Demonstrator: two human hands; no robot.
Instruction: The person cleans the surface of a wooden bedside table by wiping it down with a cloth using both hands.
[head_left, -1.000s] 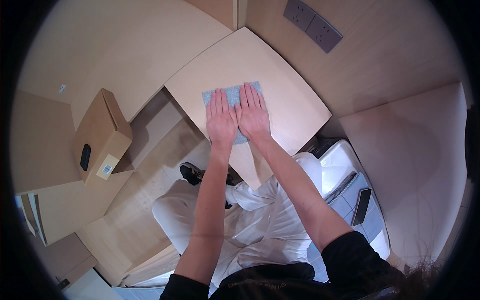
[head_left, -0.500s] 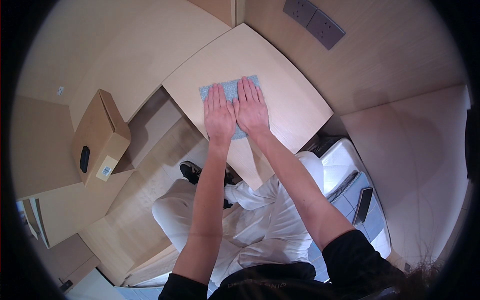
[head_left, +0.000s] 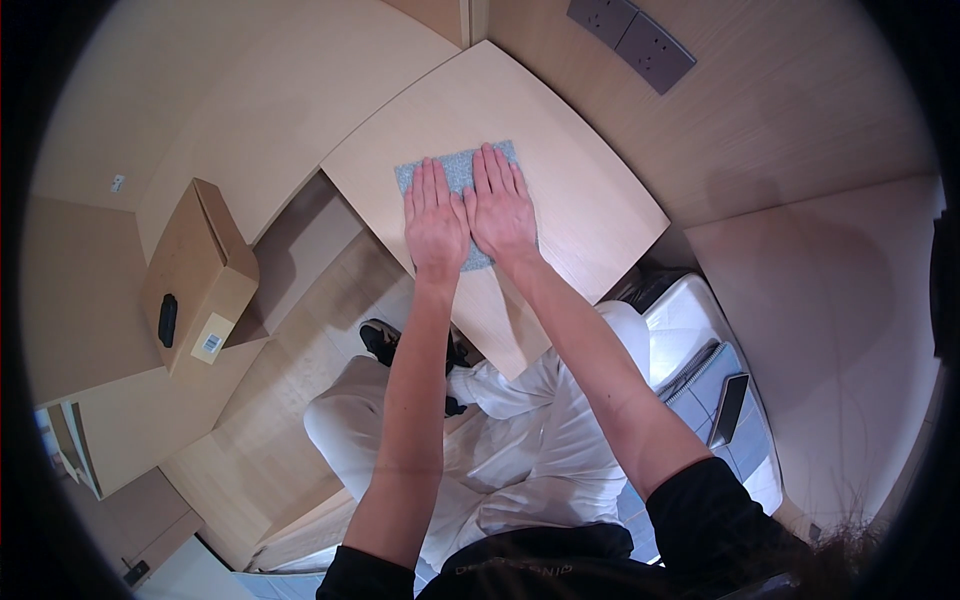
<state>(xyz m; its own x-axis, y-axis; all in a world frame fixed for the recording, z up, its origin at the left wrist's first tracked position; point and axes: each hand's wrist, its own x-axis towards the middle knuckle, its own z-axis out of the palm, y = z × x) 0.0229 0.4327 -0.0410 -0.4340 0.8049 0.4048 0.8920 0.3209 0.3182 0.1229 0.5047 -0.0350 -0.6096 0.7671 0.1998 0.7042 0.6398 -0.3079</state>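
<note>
A grey speckled cloth (head_left: 457,172) lies flat on the light wooden tabletop (head_left: 590,190). My left hand (head_left: 436,225) rests palm down on its left part, fingers stretched out and pointing away from me. Beside it my right hand (head_left: 501,215) lies flat on the right part, its fingers also straight. The thumbs of the two hands nearly touch over the middle of the cloth. Most of the cloth is covered by the hands; its far edge and a strip below, between the wrists, show.
At the left, a cardboard box (head_left: 200,280) with a black handle stands on a wooden ledge. A phone (head_left: 729,410) and a spiral notebook (head_left: 690,372) lie on the bed at my right. Dark wall sockets (head_left: 655,52) are beyond the table. My crossed legs are below its near corner.
Both hands stay flat on the cloth and sit very slightly farther up in the picture. The surroundings have shifted a little too; otherwise the scene is the same.
</note>
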